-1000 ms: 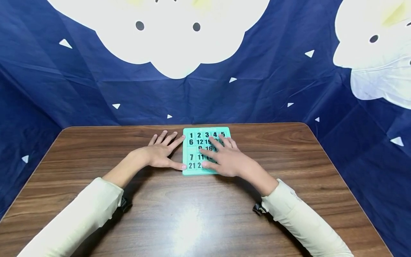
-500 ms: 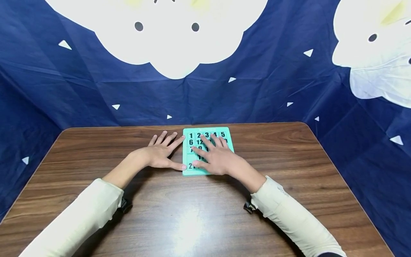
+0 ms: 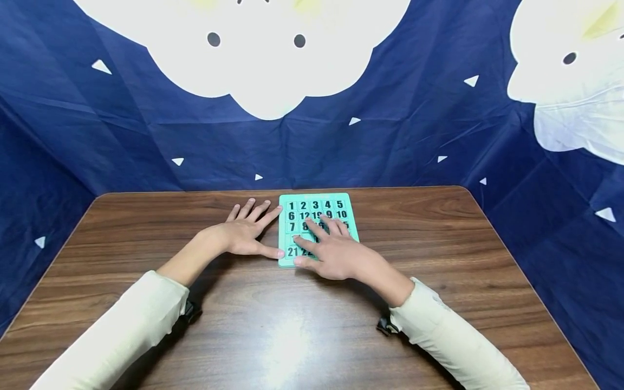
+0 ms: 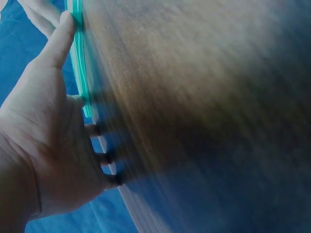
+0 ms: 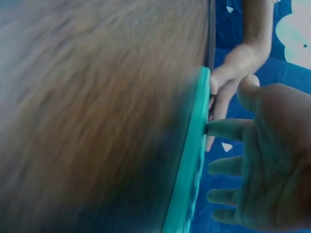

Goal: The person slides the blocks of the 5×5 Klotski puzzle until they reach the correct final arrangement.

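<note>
A teal number sliding puzzle [image 3: 316, 205] lies flat near the table's far edge, its black-numbered tiles partly hidden by a hand. My left hand [image 3: 234, 238] is spread along the puzzle's left side, thumb and index fingertips at its border. Over the lower right of the tiles is my right hand [image 3: 338, 258], fingers fairly straight and apart. Its index fingertip touches a tile in the fourth row, at the left; a blank gap shows just right of that fingertip. The right wrist view has the puzzle [image 5: 187, 160] edge-on, with the index finger against its face.
The brown wood-grain table [image 3: 234, 325] has a glare spot near the front. A blue cloth [image 3: 224, 146] with white cloud shapes hangs behind and at the sides. Dark straps show at both cuffs.
My right hand moved left, then slightly back down toward the lower rows. The 7 tile went up into the third-row gap, and the gap now lies in the fourth row's second column. Left hand stays.
</note>
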`<state>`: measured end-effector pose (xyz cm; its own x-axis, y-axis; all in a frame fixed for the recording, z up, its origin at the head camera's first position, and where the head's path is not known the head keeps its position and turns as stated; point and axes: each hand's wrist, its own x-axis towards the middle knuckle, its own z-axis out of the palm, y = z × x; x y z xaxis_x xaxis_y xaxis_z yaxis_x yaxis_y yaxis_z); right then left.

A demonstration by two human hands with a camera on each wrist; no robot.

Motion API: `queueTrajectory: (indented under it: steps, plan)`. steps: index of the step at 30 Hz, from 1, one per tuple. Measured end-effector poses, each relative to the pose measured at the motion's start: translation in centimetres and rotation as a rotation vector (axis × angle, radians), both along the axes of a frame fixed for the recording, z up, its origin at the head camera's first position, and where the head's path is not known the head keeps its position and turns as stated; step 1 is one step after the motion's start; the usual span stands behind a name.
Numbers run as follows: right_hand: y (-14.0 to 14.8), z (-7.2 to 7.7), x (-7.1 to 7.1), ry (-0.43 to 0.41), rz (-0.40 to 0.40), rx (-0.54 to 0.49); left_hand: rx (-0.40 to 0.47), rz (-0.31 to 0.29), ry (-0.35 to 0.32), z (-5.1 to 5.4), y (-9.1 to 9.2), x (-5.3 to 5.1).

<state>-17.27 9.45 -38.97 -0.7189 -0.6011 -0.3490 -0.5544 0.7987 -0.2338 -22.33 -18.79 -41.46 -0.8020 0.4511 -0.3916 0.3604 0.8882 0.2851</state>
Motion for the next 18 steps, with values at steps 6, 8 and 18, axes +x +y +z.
queueTrajectory:
  steps: [6, 8, 18]
  plan:
    - [-0.7, -0.2, -1.5, 0.067, -0.009, -0.03, -0.001, -0.002, -0.003, -0.1, -0.1, -0.1]
    - [-0.5, -0.2, -2.1, 0.095, -0.039, -0.015, -0.001, 0.001, 0.0, -0.1, -0.1, -0.1]
    - [1.1, 0.2, -0.8, -0.009, -0.034, -0.014, -0.001, 0.0, 0.002, -0.1, 0.0, 0.0]
